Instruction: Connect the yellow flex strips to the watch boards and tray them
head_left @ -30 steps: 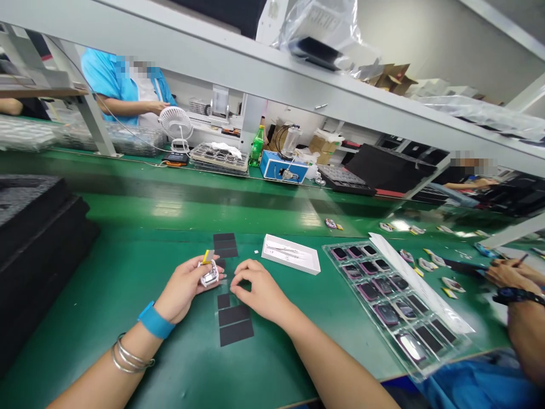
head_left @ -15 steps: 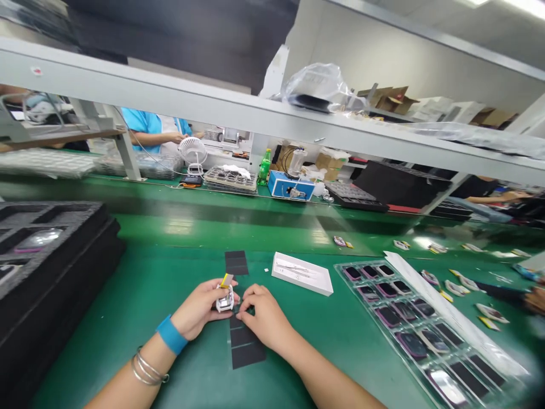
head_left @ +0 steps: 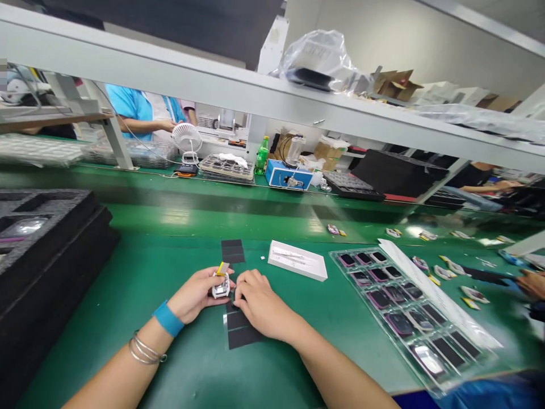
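My left hand (head_left: 196, 295) is shut on a small clear and silver part (head_left: 221, 288), which has a yellow tab (head_left: 221, 268) standing at its top. My right hand (head_left: 260, 299) lies just beside it, its fingertips down on a strip of dark film (head_left: 240, 329) on the green mat (head_left: 128, 272). Whether those fingers grip the film is hidden. Another dark film piece (head_left: 233, 251) lies farther ahead. Beyond my right hand is a white box lid (head_left: 297, 260) holding tweezers.
A clear tray of dark-screened devices (head_left: 409, 318) lies to the right, and a co-worker's hand (head_left: 532, 284) works beyond it. Black foam trays (head_left: 51, 238) are stacked on the left. A conveyor belt (head_left: 213, 196) and a grey shelf (head_left: 221, 74) run across the back.
My right hand has moved from beside the film strips onto them, closer to my left hand. My left hand keeps the same part. The view has swung slightly.
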{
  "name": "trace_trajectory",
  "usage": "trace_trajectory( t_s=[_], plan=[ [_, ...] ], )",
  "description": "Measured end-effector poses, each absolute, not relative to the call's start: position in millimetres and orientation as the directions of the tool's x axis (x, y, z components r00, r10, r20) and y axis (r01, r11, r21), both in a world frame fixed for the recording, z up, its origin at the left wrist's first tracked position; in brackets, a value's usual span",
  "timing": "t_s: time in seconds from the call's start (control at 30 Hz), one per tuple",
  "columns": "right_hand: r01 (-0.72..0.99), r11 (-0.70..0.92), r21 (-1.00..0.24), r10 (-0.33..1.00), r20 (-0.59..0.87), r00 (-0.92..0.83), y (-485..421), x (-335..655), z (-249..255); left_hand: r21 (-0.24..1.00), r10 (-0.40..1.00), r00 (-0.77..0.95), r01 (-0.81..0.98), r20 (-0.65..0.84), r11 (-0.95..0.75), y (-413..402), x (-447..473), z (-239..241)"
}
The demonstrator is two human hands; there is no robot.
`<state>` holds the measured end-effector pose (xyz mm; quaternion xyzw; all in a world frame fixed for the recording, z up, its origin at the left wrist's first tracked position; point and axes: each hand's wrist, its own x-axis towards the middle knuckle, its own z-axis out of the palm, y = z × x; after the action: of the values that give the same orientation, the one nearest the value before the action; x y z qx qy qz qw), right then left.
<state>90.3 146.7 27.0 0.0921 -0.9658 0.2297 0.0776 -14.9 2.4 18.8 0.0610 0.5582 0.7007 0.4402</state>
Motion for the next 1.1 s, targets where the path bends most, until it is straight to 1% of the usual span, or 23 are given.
trace_trajectory(
  t_s=[0.03,0.1,0.2,0.27,0.33,0.43,0.5,0.6,0.77,0.93,1.1],
  plan=[
    [-0.236,0.872,-0.429,-0.154,0.217,-0.964,148,92,31,0.839,0.684,-0.607,-0.545,-0.404,0.012,3,-15,19],
    [-0.267,0.84,-0.472,-0.142,0.283,-0.949,150,93,38,0.849,0.681,-0.615,-0.529,-0.398,0.018,3,-13,19],
    [-0.327,0.739,-0.589,-0.073,0.412,-0.908,152,91,41,0.868,0.681,-0.629,-0.496,-0.377,0.023,4,-10,21],
    [-0.355,0.648,-0.674,-0.006,0.461,-0.887,152,88,37,0.888,0.688,-0.638,-0.459,-0.345,0.02,5,-7,23],
    [-0.32,0.563,-0.762,0.074,0.432,-0.899,152,85,32,0.907,0.694,-0.646,-0.421,-0.318,0.023,7,-4,25],
    [-0.181,0.47,-0.864,0.177,0.293,-0.94,151,82,25,0.914,0.7,-0.641,-0.404,-0.314,0.04,8,-1,25],
    [-0.118,0.42,-0.9,0.207,0.221,-0.953,150,81,22,0.909,0.71,-0.622,-0.412,-0.329,0.06,9,1,24],
    [-0.107,0.371,-0.922,0.195,0.19,-0.962,149,80,21,0.909,0.727,-0.595,-0.407,-0.342,0.095,8,1,23],
    [-0.166,0.309,-0.937,0.105,0.207,-0.973,149,81,21,0.915,0.743,-0.579,-0.387,-0.335,0.111,8,2,25],
    [-0.179,0.347,-0.921,0.051,0.209,-0.977,151,82,24,0.922,0.746,-0.581,-0.37,-0.326,0.114,9,2,25],
    [-0.187,0.413,-0.891,0.033,0.219,-0.975,150,82,25,0.925,0.758,-0.567,-0.359,-0.321,0.123,9,1,23]
  ],
)
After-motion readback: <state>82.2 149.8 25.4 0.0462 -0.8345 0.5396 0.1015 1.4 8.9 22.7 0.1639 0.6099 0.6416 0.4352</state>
